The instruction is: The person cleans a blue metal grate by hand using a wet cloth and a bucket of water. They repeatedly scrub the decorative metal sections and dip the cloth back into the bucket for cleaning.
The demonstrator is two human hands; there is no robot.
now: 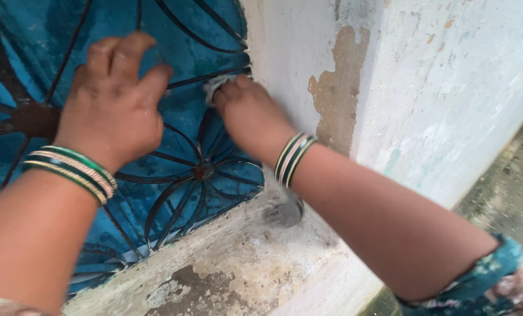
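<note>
Showing a whitewashed wall (448,88) with a patch of peeled paint, which is standing just right of a blue window panel (209,35) covered by a dark iron grille (182,175) of curved, petal-shaped bars. Below the grille, a worn, stained sill (226,269) is running along its lower edge. Against the grille's upper left part, the left hand (112,99) is resting with its fingers curled loosely over the bars, holding nothing visible. At the grille's right edge, where it is meeting the wall, the right hand (247,111) is pinching a small pale cloth (214,86) and pressing it onto a bar. Green and gold bangles (293,157) are circling both wrists.
</note>
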